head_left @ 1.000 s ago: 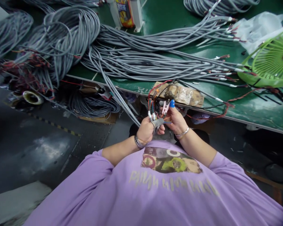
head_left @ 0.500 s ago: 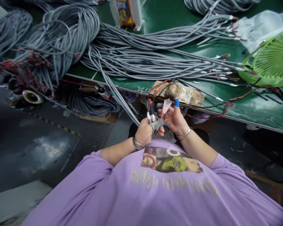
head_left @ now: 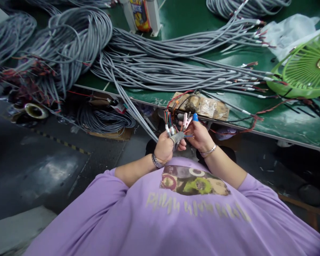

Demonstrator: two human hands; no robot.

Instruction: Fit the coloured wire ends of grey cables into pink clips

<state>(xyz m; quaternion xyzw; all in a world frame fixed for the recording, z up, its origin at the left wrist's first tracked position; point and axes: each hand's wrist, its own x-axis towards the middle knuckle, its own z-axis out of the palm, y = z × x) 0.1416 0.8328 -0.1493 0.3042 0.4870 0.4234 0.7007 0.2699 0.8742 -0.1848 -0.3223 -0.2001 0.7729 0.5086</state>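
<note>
My left hand (head_left: pixel 164 146) is closed around several grey cables (head_left: pixel 149 131), whose white-banded ends and thin coloured wires (head_left: pixel 167 116) stick up above the fist. A grey covering (head_left: pixel 177 137) lies across the front of this grip, and whether it is a thumb cover or a sleeve is unclear. Right beside it, my right hand (head_left: pixel 201 137) has a blue cover (head_left: pixel 195 117) on its thumb. Its fingers are closed at a pale pink clothespin (head_left: pixel 187 121), close to loose orange and blue wires (head_left: pixel 188 136). The fingertips are partly hidden.
Long grey cable bundles (head_left: pixel 160 73) stretch over the green table (head_left: pixel 290 122), with coiled cables (head_left: pixel 80 46) at left. A taped block (head_left: pixel 202 106) sits at the table's edge. On the right are a green fan (head_left: pixel 306 67) and a plastic bag (head_left: pixel 288 33).
The pink clothespin, blurred before, now shows its two arms clearly. My right thumb has come lower and left, nearer to it. My left hand still grips the cables.
</note>
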